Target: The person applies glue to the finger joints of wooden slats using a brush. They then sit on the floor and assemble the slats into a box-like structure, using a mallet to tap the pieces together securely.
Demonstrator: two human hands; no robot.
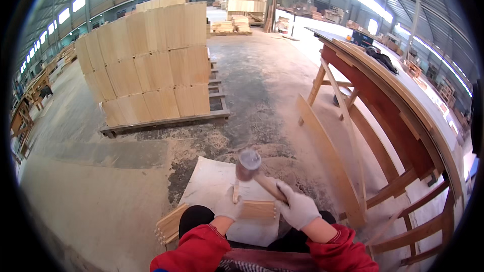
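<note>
Evidently the gloved left hand (229,207) is closed around a slim wooden strip (236,192), presumably to steady it upright over the pale sheet (201,185); the strip rises above the grip toward the blurred mallet (266,183), contact unclear. The gloved right hand (298,206) clasps its handle well back, likely for leverage.

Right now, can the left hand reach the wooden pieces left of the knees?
Probably not freely: the left hand holds a stick, and the left knee sits between it and those pieces.
</note>
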